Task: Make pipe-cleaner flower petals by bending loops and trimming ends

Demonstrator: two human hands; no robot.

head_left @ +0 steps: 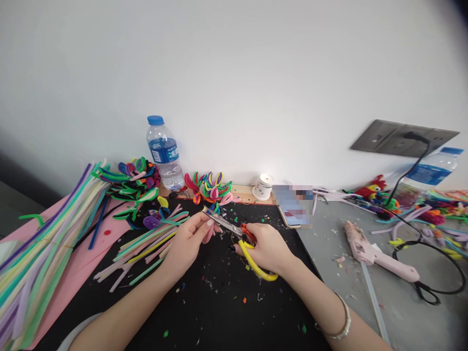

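Observation:
My right hand (265, 243) is closed on the handles of a pair of scissors (232, 226), one handle red and the other yellow. The blades point up and left, with their tips at the fingers of my left hand (193, 234). Between its thumb and fingers, my left hand pinches a small pink fuzzy piece (208, 235). Both hands are above a black mat (215, 302) strewn with tiny coloured scraps. Beside my left hand lie loose pastel pipe cleaners (146, 246).
A water bottle (164, 156), colourful fuzzy flowers (212, 187), a paper cup (263, 186) and a phone (292, 207) stand or lie along the wall. Pipe cleaner bundles (54, 253) fill the left. A pink glue gun (380, 258) with a black cord lies right.

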